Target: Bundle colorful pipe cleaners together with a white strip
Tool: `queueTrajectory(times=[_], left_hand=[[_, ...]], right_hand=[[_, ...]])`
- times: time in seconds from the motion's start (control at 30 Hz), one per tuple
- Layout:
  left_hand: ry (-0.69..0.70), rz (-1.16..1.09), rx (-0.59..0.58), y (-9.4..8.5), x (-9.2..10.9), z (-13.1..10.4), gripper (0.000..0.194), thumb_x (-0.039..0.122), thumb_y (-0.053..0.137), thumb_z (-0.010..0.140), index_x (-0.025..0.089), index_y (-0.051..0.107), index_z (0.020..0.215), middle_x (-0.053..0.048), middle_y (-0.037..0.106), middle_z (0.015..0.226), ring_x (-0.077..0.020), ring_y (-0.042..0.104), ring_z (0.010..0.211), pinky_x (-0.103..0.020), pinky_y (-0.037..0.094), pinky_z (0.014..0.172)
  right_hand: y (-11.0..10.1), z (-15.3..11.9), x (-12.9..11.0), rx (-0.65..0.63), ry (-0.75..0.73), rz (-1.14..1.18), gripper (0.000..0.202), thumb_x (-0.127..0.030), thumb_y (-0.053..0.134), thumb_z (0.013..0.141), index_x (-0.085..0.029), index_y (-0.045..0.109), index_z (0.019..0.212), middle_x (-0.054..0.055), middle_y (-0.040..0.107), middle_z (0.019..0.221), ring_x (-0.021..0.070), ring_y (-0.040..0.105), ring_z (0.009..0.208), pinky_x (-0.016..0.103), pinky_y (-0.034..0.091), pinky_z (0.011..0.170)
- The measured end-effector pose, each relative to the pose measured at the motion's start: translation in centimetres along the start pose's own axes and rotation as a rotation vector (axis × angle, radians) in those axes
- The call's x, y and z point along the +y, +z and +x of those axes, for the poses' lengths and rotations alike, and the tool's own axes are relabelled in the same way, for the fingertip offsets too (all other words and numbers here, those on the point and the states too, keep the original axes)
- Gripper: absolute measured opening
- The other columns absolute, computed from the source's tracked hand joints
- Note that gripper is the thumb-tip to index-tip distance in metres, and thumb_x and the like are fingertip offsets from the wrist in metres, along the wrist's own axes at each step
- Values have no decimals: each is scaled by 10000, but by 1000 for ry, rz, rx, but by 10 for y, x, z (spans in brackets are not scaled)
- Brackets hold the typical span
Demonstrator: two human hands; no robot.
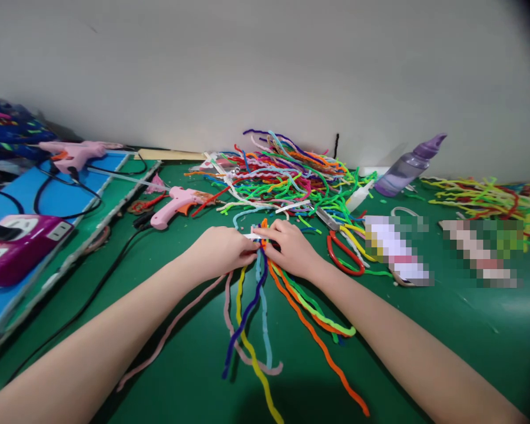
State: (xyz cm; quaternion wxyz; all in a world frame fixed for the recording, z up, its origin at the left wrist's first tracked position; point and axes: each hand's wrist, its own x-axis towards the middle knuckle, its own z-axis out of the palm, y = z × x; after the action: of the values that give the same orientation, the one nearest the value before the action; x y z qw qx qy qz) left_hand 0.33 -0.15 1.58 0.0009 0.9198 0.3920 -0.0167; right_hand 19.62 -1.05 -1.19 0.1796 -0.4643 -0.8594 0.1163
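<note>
Close together over the green tabletop, my left hand [223, 250] and my right hand [291, 246] pinch the upper ends of several pipe cleaners. A short white strip [252, 236] shows between the fingers, across those ends. Below the hands the loose lengths fan out toward me: a pink pipe cleaner [176, 324], a yellow pipe cleaner [256, 360], a dark blue pipe cleaner [246, 321], a light blue pipe cleaner [266, 321] and an orange pipe cleaner [324, 347]. Green ones lie to the right, under my right forearm. My fingers partly hide the gripped ends.
A heap of pipe cleaners [282, 171] lies behind my hands. Left are pink glue guns [181, 205], black cords and a purple power strip [30, 244]. Red-handled scissors [342, 253], a purple bottle [401, 171] and a blurred-out phone-like object [397, 250] are right.
</note>
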Motion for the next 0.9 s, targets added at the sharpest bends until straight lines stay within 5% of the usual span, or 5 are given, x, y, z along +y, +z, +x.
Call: queueTrajectory(times=[0.47,0.9], left_hand=[[182,104,81,1,-1,-2,292,382,451,858,214,667,962,-57,651,605,-174,596,528,-255,393,531],[105,25,57,2,-5,0,268,376,455,863,261,686,935,-42,687,674,-160,615,586,-231,352,527]], right_hand=[[-2,-1,2,-28,-45,-48,411,-246,435,895,-259,501,1301,48,493,888,171,436,847,312,355,791],[-2,-1,1,-34,-35,-38,437,-248,448,882,-243,482,1317,50,492,892,178,439,859,322,358,804]])
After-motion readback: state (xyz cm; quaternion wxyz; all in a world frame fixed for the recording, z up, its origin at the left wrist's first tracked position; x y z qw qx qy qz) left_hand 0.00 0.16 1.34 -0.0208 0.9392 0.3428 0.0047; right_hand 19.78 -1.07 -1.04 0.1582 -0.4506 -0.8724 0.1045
